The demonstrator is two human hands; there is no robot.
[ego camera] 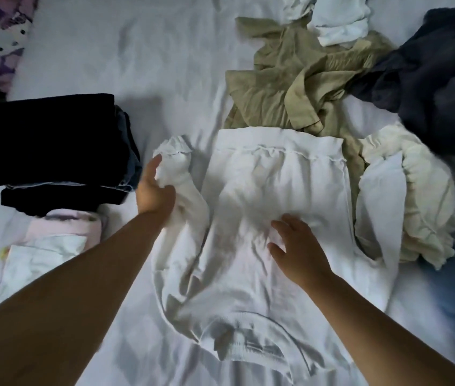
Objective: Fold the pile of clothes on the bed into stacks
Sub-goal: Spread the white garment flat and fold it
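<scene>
White sweatshirt (271,207) lying flat on bed (137,65), middle near me. My left hand (155,188) gripping left sleeve (181,174); right hand (296,246) pressing flat, fingers spread. Risk: sleeve slipping, body bunching, fold going crooked; right sleeve tangling with cream garment (416,196).

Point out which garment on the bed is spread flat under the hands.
The white sweatshirt, spread flat mid-bed. The left hand grips its sleeve; the right hand rests on its body. The khaki and dark grey garments lie crumpled behind.
</scene>
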